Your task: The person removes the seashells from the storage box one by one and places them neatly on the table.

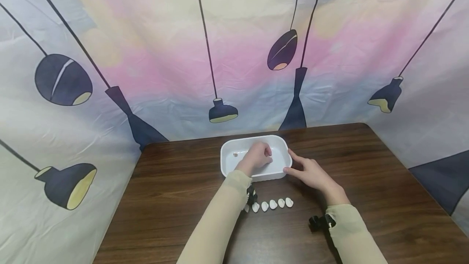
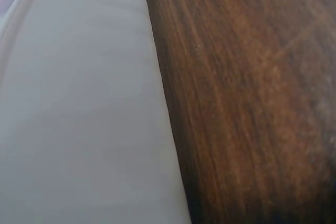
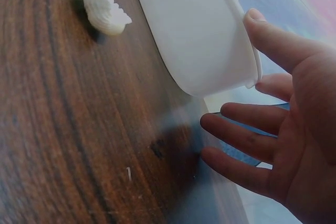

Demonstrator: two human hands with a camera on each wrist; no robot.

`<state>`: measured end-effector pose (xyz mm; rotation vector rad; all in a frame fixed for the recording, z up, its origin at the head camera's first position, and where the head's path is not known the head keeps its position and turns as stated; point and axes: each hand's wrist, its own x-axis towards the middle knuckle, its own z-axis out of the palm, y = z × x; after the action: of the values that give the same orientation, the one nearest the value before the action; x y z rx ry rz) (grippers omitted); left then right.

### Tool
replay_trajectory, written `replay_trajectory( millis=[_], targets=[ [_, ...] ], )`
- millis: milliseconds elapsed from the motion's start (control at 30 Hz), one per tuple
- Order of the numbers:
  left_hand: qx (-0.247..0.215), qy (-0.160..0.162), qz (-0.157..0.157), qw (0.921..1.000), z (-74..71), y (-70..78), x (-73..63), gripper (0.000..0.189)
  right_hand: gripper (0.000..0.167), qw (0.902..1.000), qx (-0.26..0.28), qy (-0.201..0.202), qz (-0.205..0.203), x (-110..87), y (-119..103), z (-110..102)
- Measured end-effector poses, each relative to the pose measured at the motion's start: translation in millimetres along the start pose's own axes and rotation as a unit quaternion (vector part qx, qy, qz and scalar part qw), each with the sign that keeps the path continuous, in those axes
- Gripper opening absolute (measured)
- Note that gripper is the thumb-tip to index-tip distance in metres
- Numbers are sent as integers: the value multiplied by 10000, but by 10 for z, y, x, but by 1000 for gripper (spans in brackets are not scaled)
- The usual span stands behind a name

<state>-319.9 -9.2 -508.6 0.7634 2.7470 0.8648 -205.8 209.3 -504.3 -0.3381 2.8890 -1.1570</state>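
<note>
A white oblong tray stands near the table's back edge. My left hand reaches down inside it with fingers bent; whether they pinch anything is hidden. The left wrist view shows the tray's outer wall, with the fingers nearly out of frame. At the tray's right end, my right hand touches the rim with thumb and index finger, its other fingers spread and holding nothing. A small brownish thing lies in the tray's left part. In front, several white ribbed seashells form a row.
The dark wooden table runs back to a printed cloth hanging behind it. My left forearm passes over the left end of the shell row. A black wrist camera sits at my right sleeve.
</note>
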Motion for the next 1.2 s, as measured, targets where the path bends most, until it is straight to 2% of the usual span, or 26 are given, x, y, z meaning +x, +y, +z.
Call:
replay_trajectory(
  millis=[367, 733, 1200],
  targets=[
    [-235, -155, 30, 9996, 15, -16, -4, 15, 82, 10000, 6, 28, -1, -7, 8, 8],
    [-43, -467, 371, 9982, -39, -21, -50, 26, 81, 10000, -14, 46, -23, -11, 33, 27],
    [3, -384, 197, 9991, -74, -29, -61, 26, 82, 10000, 28, 8, -43, -3, 9, 2]
  ],
)
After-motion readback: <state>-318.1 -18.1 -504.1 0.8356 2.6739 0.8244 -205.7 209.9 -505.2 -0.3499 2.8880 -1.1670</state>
